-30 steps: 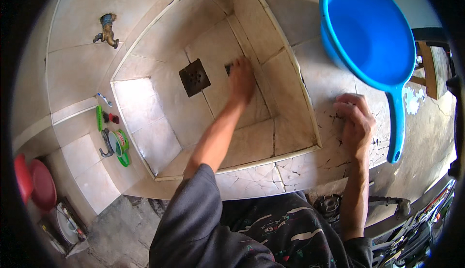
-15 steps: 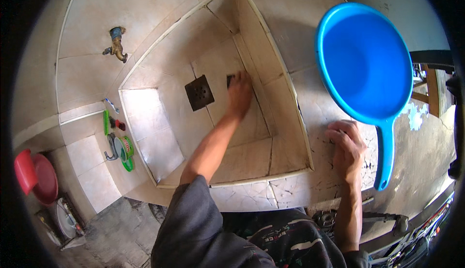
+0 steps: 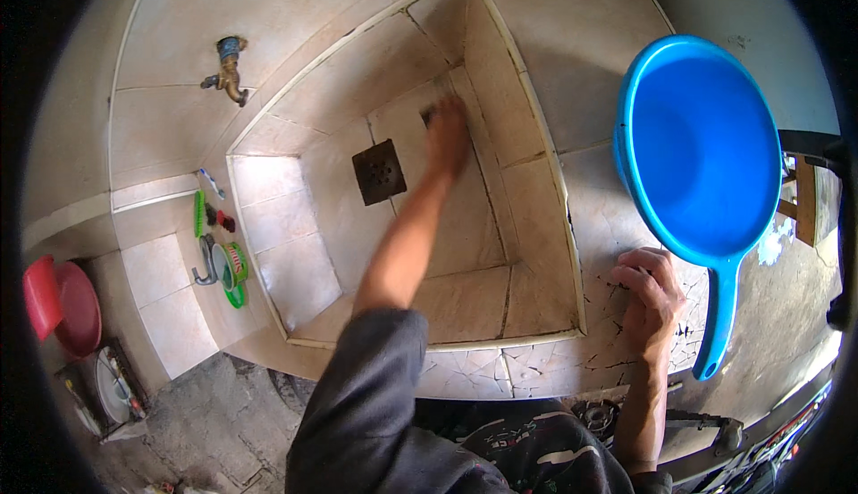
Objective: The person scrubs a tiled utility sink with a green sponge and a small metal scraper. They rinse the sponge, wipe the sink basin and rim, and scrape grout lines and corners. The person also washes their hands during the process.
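Observation:
My left hand point(image 3: 447, 141) is down inside the tiled sink point(image 3: 407, 293), smeared by motion. Its fingers press a dark scrubbing pad point(image 3: 428, 117) against the bottom, close to the right wall; only an edge of the pad shows. A dark square drain cover with holes point(image 3: 379, 172) lies to the left of that hand. Curled on the cracked tile ledge point(image 3: 594, 266) right of the sink is my right hand point(image 3: 652, 293), with nothing visible in it. Just beyond it stands a blue long-handled dipper point(image 3: 706, 146), whose handle points toward me.
A brass tap point(image 3: 229, 72) sticks out of the wall at far left. On the low left ledge are a green brush point(image 3: 199, 214), a green tub point(image 3: 234, 266) and a toothbrush point(image 3: 212, 184). A red basin point(image 3: 79, 311) is further left. Bare floor shows right of the ledge.
My left hand has slid away from me along the sink bottom with the pad. The right hand stays on the ledge. The whole view has shifted slightly.

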The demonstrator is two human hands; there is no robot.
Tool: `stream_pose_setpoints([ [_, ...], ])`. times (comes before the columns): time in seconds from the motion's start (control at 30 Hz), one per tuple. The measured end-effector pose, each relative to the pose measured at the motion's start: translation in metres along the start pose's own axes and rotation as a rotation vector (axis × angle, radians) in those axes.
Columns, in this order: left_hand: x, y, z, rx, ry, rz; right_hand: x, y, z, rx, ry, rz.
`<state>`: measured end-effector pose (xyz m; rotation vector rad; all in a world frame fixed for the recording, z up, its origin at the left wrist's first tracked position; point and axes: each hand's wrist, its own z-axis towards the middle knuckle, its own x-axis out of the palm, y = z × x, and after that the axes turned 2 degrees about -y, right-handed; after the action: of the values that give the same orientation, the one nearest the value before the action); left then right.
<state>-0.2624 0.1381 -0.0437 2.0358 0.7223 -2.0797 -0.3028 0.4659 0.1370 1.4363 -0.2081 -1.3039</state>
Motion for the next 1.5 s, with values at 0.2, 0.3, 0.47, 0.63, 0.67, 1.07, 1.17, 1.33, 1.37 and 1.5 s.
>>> stream_pose_setpoints([
  [0.2, 0.024, 0.007, -0.042, 0.254, 0.039, 0.230, -0.001, 0.001, 0.001, 0.000, -0.001, 0.005],
  [0.3, -0.016, -0.006, 0.018, -0.023, 0.105, -0.040, -0.001, 0.002, 0.001, 0.015, 0.015, 0.005],
  [0.47, 0.010, -0.016, -0.069, 0.146, 0.003, 0.096, 0.000, 0.002, 0.001, 0.013, -0.021, 0.008],
  [0.63, -0.020, -0.019, -0.027, -0.084, 0.173, -0.084, 0.001, 0.004, -0.001, -0.008, -0.031, -0.035],
  [0.67, -0.014, -0.015, -0.021, -0.062, 0.152, -0.046, 0.002, 0.005, -0.001, -0.016, -0.024, -0.031],
  [1.07, -0.022, 0.052, -0.033, -0.235, 0.109, -0.551, 0.003, 0.006, -0.002, 0.007, -0.022, -0.065],
  [1.17, -0.008, 0.019, -0.043, -0.040, 0.240, -0.328, 0.006, 0.007, -0.004, 0.027, -0.042, -0.116],
  [1.33, 0.016, 0.042, -0.076, 0.549, 0.199, -0.085, 0.011, 0.008, -0.006, 0.018, -0.079, -0.180],
  [1.37, 0.014, 0.071, -0.071, 0.368, 0.156, -0.224, 0.011, 0.008, -0.007, 0.020, -0.082, -0.182],
  [1.5, -0.001, 0.224, -0.065, 0.218, -0.261, -0.301, 0.014, 0.009, -0.010, 0.029, -0.088, -0.206],
])
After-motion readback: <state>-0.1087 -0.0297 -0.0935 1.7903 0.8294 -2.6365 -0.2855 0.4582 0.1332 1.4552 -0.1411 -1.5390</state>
